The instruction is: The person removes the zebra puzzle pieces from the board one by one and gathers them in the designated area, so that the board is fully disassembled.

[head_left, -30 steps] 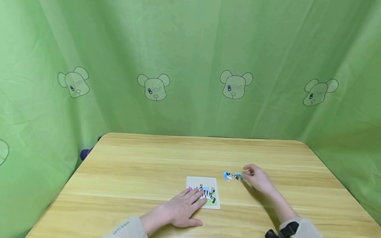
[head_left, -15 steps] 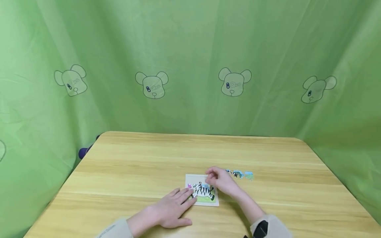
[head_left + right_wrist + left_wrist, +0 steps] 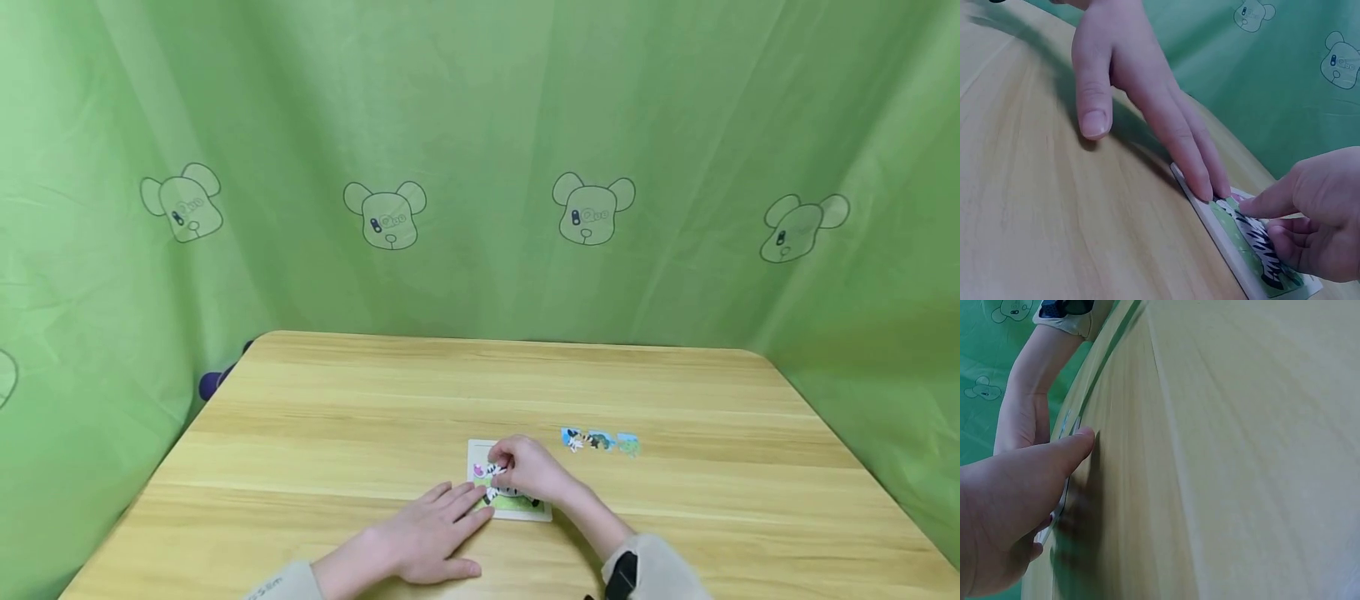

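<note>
curtain (image 3: 480, 100): green, hung behind the bench and down both sides, printed with bear heads.
purple thing (image 3: 210, 385): against the bench's edge, toward 10 o'clock.
bench (image 3: 337, 400): pale wood grain, carrying everything below.
left sleeve (image 3: 288, 582): beige, lettered.
left hand (image 3: 433, 537): fingers straight and released, palm down, tips resting on the board at its 8 o'clock edge; thumb apart, pointing to 3 o'clock.
board (image 3: 478, 451): flat on the bench, pale rim, zebra picture on green, a pink patch toward 10 o'clock.
right hand (image 3: 532, 468): over the board's 2 o'clock part, fingers curled down to the picture; whether they grasp a piece, cannot tell.
pieces (image 3: 602, 440): three in a row on the bench, at 2 o'clock from the board.
right sleeve (image 3: 666, 573): beige, at 4 o'clock from the right hand, with a black strap (image 3: 622, 577).
</note>
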{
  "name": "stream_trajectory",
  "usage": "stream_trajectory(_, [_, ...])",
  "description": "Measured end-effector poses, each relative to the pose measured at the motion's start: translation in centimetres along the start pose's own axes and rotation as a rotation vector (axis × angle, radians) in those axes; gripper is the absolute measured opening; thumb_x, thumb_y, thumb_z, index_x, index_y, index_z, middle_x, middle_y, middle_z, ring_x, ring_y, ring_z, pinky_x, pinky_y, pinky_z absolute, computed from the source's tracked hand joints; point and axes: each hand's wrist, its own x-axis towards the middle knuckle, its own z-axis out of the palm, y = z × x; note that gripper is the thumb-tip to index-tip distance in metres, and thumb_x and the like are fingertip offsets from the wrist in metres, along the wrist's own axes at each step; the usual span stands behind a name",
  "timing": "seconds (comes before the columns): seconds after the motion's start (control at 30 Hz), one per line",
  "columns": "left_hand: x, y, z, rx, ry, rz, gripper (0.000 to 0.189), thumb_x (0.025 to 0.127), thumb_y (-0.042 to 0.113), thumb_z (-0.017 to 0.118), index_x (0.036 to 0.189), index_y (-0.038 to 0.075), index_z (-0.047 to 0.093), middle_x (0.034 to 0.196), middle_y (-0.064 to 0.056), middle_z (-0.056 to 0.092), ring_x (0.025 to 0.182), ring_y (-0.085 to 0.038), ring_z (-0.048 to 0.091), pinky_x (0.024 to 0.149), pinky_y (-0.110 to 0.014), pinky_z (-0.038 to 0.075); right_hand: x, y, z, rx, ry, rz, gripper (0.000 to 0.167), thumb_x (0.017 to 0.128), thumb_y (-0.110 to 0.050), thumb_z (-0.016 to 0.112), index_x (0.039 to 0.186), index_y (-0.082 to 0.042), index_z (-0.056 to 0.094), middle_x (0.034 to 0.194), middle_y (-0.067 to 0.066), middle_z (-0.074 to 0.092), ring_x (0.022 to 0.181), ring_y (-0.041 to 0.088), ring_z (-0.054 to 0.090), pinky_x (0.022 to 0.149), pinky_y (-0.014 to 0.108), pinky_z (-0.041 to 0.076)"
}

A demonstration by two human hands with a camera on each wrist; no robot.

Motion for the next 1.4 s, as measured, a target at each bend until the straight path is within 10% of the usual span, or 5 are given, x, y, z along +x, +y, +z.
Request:
stream_trajectory(0.37, [0.1,0.0,0.0,0.014,0.003,0.000,0.069,0.092,0.060,0.031,0.145,0.014,0.033,0.151,-0.009,0.024,0.137,-0.023,0.023,0.109,-0.043,0.025,0.2,-0.5,0.5,-0.082,-0.003,0.040,0.018,0.069,-0.005,0.076,0.080,-0.005,0.062,0.072,0.000,0.047,0.070,0.014,0.042,0.061,0.027,0.037])
stream_trajectory(1.4, [0.2,0.2,-0.1,0.025,-0.005,-0.015,0.072,0.091,0.061,0.035,0.145,0.015,0.031,0.151,-0.011,0.022,0.137,-0.025,0.022,0.110,-0.041,0.023,-0.9,2.2,-2.3,0.317,0.041,0.141,0.018,0.077,-0.007,0.070,0.092,-0.002,0.061,0.073,0.002,0.057,0.065,0.015,0.052,0.055,0.022,0.044])
